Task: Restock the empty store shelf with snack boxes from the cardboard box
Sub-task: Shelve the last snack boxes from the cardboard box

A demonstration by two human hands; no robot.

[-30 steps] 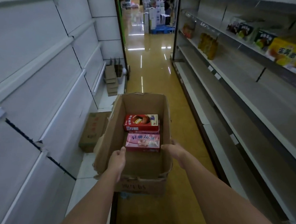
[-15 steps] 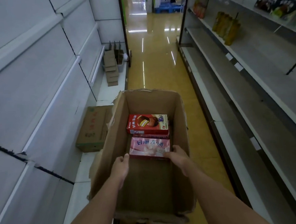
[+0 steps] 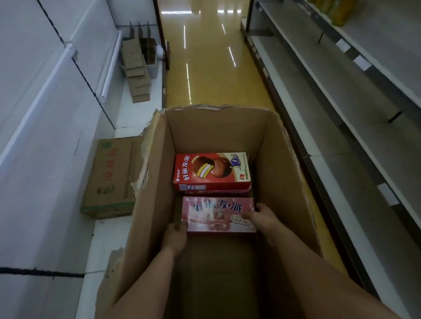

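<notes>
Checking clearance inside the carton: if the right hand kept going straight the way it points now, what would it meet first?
The right hand already grips the pink snack box at its right end. Pushed farther along, it would probably meet the red snack box just beyond, then the cardboard box's far wall; depth is unclear.

The picture is dim and a little soft. Ceiling lights make bright streaks of glare on the glossy floor [image 3: 205, 48]. The wide lens bends the shelves [image 3: 349, 101] near the edges.
</notes>
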